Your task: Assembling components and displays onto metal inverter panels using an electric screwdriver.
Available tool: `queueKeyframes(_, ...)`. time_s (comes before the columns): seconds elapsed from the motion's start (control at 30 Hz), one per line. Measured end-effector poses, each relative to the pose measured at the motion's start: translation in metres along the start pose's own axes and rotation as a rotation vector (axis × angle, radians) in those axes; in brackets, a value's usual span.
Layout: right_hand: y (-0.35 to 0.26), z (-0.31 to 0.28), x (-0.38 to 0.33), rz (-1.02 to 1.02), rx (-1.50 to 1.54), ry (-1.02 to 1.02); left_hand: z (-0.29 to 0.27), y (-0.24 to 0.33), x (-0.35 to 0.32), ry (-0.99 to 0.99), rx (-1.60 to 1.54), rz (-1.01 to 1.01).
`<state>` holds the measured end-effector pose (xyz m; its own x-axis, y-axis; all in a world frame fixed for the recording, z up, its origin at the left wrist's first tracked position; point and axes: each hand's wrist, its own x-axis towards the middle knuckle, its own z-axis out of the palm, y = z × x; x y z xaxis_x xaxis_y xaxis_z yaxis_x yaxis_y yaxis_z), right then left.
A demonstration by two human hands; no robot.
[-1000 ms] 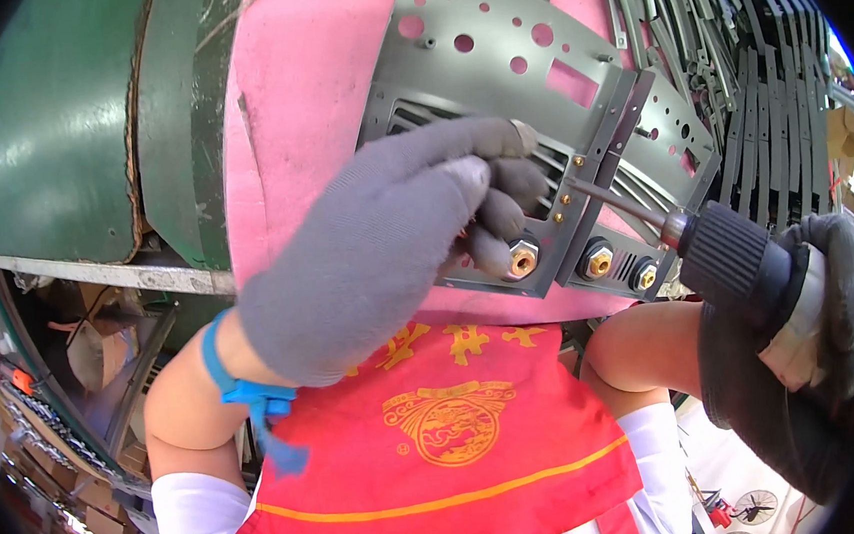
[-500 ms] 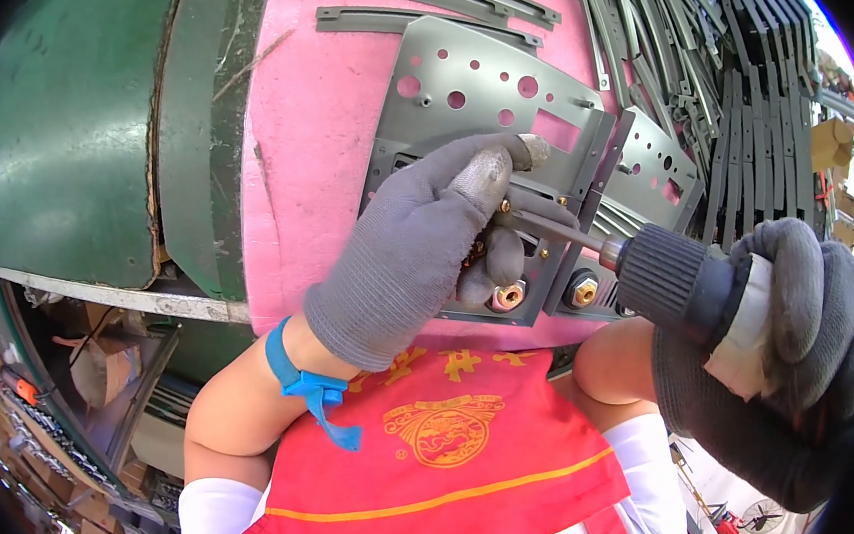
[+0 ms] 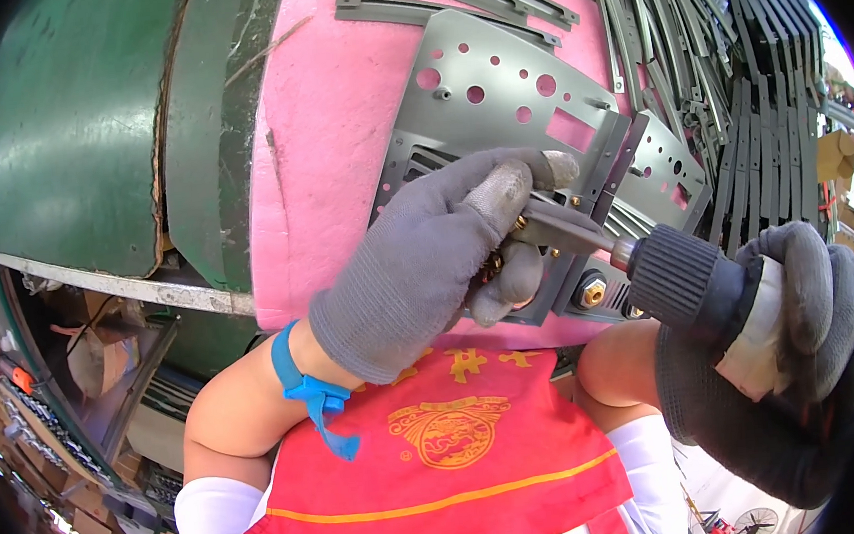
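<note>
My right hand (image 3: 804,338), in a dark grey knit glove, is wrapped round an electric screwdriver (image 3: 683,272) with a black ribbed collar. Its thin bit reaches left to my left hand (image 3: 416,253). The left glove is curled, thumb and fingers pinched around a small brass screw (image 3: 519,224) at the bit's end. More brass-coloured screws (image 3: 491,266) show between its curled fingers. Below and beyond the hands lies a grey sheet-metal panel (image 3: 490,51) with round holes, a rectangular cutout and standing studs. The left hand covers its lower part.
A second grey panel (image 3: 668,163) with a brass fitting (image 3: 593,292) adjoins on the right. Both lie on a pink foam sheet (image 3: 305,176). Long metal strips (image 3: 427,10) lie at the back; piles of dark brackets (image 3: 774,149) stand at right. A green tabletop (image 3: 66,145) spans the left.
The panels and foam appear slightly farther right in view. Both hands have shifted a little right and down, and the bit still meets the left hand's pinch.
</note>
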<state>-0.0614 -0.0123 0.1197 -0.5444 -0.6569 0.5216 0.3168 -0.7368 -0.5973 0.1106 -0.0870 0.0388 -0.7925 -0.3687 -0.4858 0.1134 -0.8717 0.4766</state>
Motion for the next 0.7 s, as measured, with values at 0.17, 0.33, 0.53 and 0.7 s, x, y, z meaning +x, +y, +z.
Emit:
queueKeyframes(0.17,-0.004,-0.003,0.000,0.000,0.005,0.004,-0.001,0.004,-0.003,-0.011,0.048,-0.033)
queueKeyframes(0.33,0.002,0.003,-0.001,-0.006,0.004,0.006,0.002,-0.001,-0.001,0.100,-0.077,0.028)
queueKeyframes(0.53,0.004,0.006,-0.004,-0.022,-0.007,0.015,0.000,0.000,-0.003,0.126,-0.125,0.022)
queueKeyframes(0.7,0.000,0.005,-0.004,-0.030,-0.012,0.020,-0.005,-0.002,-0.002,0.095,-0.095,0.012)
